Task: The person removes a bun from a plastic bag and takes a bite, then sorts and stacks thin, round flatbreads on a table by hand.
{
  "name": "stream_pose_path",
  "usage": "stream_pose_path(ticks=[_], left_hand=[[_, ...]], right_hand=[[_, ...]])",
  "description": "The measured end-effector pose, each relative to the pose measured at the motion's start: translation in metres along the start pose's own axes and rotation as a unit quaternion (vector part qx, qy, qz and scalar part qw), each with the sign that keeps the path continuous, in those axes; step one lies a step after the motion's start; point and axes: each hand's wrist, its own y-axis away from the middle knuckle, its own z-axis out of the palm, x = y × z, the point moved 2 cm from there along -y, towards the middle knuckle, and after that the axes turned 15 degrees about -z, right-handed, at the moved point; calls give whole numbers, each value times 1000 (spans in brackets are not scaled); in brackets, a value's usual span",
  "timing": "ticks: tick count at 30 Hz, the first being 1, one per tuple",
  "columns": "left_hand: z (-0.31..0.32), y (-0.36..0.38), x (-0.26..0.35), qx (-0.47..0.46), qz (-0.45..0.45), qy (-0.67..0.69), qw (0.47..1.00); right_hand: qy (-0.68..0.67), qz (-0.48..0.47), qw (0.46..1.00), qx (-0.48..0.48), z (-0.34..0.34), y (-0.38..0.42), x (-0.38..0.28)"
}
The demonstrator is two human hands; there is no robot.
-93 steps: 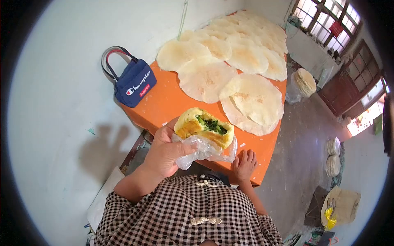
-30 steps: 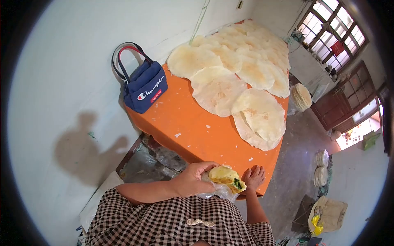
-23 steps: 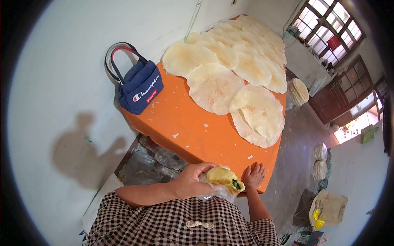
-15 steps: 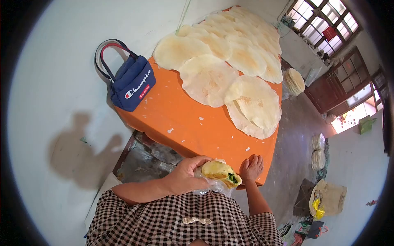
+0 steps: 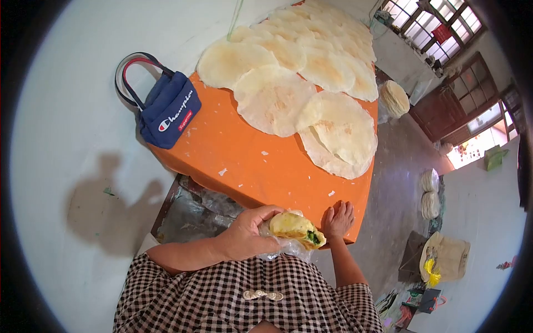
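In the head view, my left hand (image 5: 248, 235) is closed round a stuffed flatbread (image 5: 291, 226), bitten open at its right end, where a dark green filling shows. A clear plastic bag (image 5: 294, 250) is bunched beneath the bread. My right hand (image 5: 338, 220) lies flat on the near right corner of the orange tabletop (image 5: 266, 176), fingers stretched out, holding nothing. Beyond the hands, a pale thin round sheet (image 5: 340, 136) with a folded upper layer lies near the table's right edge, and another round sheet (image 5: 273, 100) is to its left.
Many overlapping round sheets (image 5: 311, 39) cover the far end of the table. A navy handbag (image 5: 169, 111) stands at the table's left edge against the wall. Stacks of round sheets (image 5: 394, 100) sit right of the table. A tan bag (image 5: 447, 255) is on the floor.
The camera view has shifted slightly, so the table and handbag appear a little further left and up. Both hands keep their hold and place: left on the stuffed flatbread, right on the table.
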Motion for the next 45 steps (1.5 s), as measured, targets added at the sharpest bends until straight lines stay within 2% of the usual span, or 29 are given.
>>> stream_pose_path(ticks=[3,6,11,16,19,23,25,26,29,41,45], left_hand=[[1,-2,-1,-13,3,1,1000],[0,-2,-2,26,13,-59,998],[8,-8,1,-8,2,-12,1000],[11,-9,-2,-34,-8,46,998],[10,-7,5,6,16,-26,1000],[-4,-9,23,104,53,39,992],[-13,-12,35,110,64,158,979],[-19,-11,39,115,77,214,967],[-29,-12,44,143,128,231,954],[-35,-5,25,95,209,135,964],[-32,-3,31,60,199,166,964]], right_hand=[[5,-2,1000,16,1,0,0],[-18,-7,1000,-8,-5,-4,-3],[-10,8,1000,22,0,-2,2],[-20,16,1000,10,-2,0,1],[-19,17,1000,14,-2,1,0],[-23,16,1000,3,-9,0,-2],[-55,18,998,-37,-17,-5,-7],[-44,13,999,-28,-11,-4,-8],[-13,4,1000,6,-1,-1,-2],[9,13,1000,-16,2,1,1],[8,11,1000,-9,3,1,3]])
